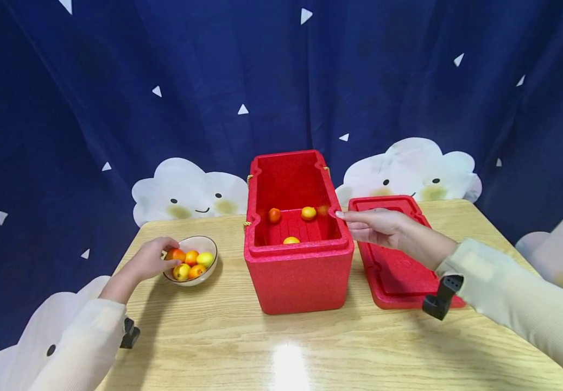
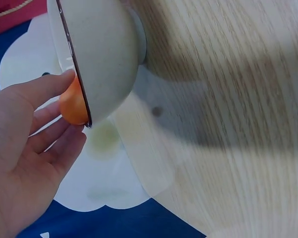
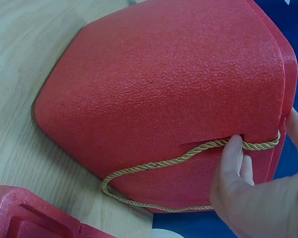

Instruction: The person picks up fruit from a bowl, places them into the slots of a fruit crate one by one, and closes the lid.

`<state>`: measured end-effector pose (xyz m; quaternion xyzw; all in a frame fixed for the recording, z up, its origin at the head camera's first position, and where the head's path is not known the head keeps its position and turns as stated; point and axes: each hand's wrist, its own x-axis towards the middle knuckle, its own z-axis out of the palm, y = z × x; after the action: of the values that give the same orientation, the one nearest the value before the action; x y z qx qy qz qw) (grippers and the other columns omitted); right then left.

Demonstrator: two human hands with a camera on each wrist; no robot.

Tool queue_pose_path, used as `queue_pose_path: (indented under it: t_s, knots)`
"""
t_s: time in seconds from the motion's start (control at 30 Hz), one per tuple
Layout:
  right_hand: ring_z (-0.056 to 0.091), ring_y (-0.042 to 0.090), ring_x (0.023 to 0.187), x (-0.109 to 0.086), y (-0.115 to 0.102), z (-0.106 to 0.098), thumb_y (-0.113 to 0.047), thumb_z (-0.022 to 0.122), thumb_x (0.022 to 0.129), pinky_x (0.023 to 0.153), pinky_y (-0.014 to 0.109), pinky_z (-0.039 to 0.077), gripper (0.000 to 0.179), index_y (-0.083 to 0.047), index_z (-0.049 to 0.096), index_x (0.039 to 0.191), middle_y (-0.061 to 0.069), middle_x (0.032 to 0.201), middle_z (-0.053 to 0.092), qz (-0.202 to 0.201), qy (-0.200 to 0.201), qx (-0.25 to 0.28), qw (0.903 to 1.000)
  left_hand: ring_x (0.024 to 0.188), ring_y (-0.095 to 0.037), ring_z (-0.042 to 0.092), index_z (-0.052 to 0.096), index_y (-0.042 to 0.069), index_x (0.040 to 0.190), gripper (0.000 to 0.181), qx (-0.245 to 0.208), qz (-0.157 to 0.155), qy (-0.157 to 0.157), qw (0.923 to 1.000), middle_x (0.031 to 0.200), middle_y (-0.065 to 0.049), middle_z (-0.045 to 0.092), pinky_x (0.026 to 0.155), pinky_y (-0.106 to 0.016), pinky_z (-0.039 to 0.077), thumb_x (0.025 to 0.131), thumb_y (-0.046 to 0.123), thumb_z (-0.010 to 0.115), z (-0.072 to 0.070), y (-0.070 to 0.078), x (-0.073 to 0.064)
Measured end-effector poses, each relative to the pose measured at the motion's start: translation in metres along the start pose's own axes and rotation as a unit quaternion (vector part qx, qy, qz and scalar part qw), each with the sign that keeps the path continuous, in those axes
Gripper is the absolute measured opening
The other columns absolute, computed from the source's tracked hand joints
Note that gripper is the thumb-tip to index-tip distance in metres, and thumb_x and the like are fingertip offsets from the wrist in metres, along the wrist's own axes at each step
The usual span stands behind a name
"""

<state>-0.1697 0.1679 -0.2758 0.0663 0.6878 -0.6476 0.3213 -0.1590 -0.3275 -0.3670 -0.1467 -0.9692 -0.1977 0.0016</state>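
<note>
In the head view my left hand [image 1: 150,260] reaches into a white bowl [image 1: 191,242] with a dark rim, which holds several small orange and yellow fruits. Its thumb and fingers close around a small orange fruit [image 2: 73,106] at the bowl's edge in the left wrist view. At centre stands a deep red foam box [image 1: 303,283], open at the top. My right hand [image 1: 381,225] holds the box's right wall, thumb at the rim and fingers outside by a gold rope [image 3: 188,154]. Inside lie a red-orange fruit [image 1: 274,215], a yellow-orange fruit [image 1: 308,213] and a partly hidden one [image 1: 291,240].
A red lid [image 1: 408,274] lies on the wooden table [image 1: 203,336] to the right of the box, partly behind my right forearm. Behind the table hangs a dark blue curtain [image 1: 188,81] with white clouds and triangles.
</note>
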Motion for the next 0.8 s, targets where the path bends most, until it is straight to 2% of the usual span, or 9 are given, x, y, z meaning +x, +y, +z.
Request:
queue_pose_path:
  t_s: [0.37,0.63,0.7,0.8]
  knots:
    - [0.073,0.005,0.084,0.001,0.000,0.000,-0.038,0.062,0.092,0.082,0.020,0.057,0.068,-0.007,0.036,0.147,-0.008,0.087,0.075,0.000,-0.003,0.009,1.0000,0.080,-0.029,0.060,0.062,-0.009,0.100,0.030,0.065,-0.001,-0.032,0.9974,0.090,-0.020,0.066,0.081,-0.048,0.052,0.077,0.006,0.074,-0.001,0.007,0.010]
    - [0.073,0.006,0.083,0.002,0.001,0.000,-0.036,0.061,0.093,0.082,0.019,0.057,0.068,-0.006,0.033,0.147,-0.008,0.086,0.074,0.003,-0.003,0.017,0.9998,0.077,-0.026,0.059,0.062,-0.007,0.098,0.026,0.075,-0.001,-0.024,0.9969,0.088,-0.018,0.066,0.078,-0.045,0.054,0.078,0.006,0.074,-0.002,0.010,0.009]
    - [0.073,0.006,0.084,0.002,0.001,-0.001,-0.035,0.060,0.094,0.082,0.020,0.057,0.058,-0.008,0.042,0.141,-0.008,0.086,0.074,0.001,-0.003,0.015,0.9999,0.078,-0.026,0.059,0.063,-0.006,0.098,0.026,0.069,-0.004,-0.020,0.9974,0.089,-0.017,0.066,0.078,-0.045,0.054,0.079,0.007,0.074,-0.002,0.012,0.009]
    - [0.073,0.006,0.084,0.000,0.002,-0.002,-0.034,0.062,0.093,0.081,0.020,0.057,0.034,-0.015,0.060,0.120,-0.007,0.086,0.075,-0.002,-0.004,0.026,0.9997,0.081,-0.027,0.060,0.063,-0.006,0.099,0.026,0.062,-0.002,-0.003,0.9981,0.091,-0.017,0.067,0.080,-0.046,0.053,0.080,0.009,0.073,-0.001,0.018,0.009]
